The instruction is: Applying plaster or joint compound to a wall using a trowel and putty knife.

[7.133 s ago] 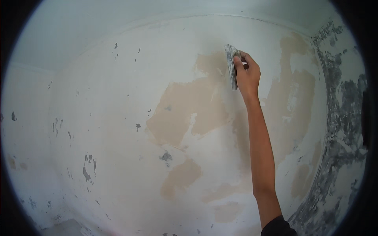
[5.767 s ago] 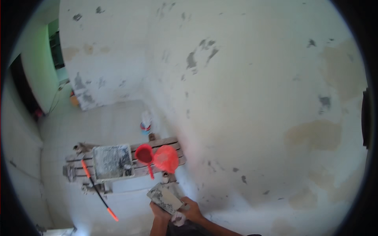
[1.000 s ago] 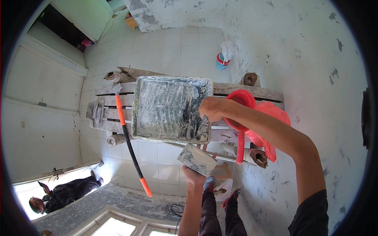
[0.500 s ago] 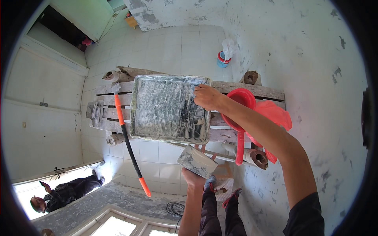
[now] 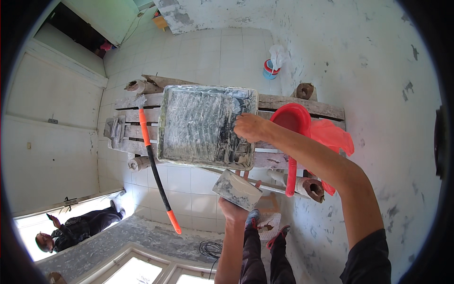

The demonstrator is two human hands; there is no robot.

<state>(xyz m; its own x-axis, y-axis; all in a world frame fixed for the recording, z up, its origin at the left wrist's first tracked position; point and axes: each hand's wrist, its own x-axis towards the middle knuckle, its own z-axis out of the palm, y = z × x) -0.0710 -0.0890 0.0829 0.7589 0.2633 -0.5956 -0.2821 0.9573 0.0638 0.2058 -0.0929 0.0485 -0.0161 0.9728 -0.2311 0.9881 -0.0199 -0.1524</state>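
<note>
A large paint tray [image 5: 187, 163], its ribbed bed smeared with grey-white plaster, lies on a wooden pallet. Over its dark right end my right hand [image 5: 250, 127] is closed, fingers curled down; what they grip is hidden. Below the tray's near edge my left hand [image 5: 232, 208] holds a grey-white, plaster-smeared rectangular block [image 5: 236, 190] from beneath, its fingertips showing at the far side. A red long-handled dipper [image 5: 292, 118] sits just right of the tray, partly behind my right forearm.
An orange-and-black pole [image 5: 156, 171] leans across the pallet's [image 5: 324, 110] left side. Flat scrapers [image 5: 113, 130] lie farther left. A red plastic bag [image 5: 333, 137] rests at the right. A small blue bucket [image 5: 270, 71] stands on the floor beyond. Another person [image 5: 78, 230] is at the doorway, lower left.
My right hand has moved slightly nearer along the tray's right end, its fingers now lower in it. My left hand still holds the block in about the same place.
</note>
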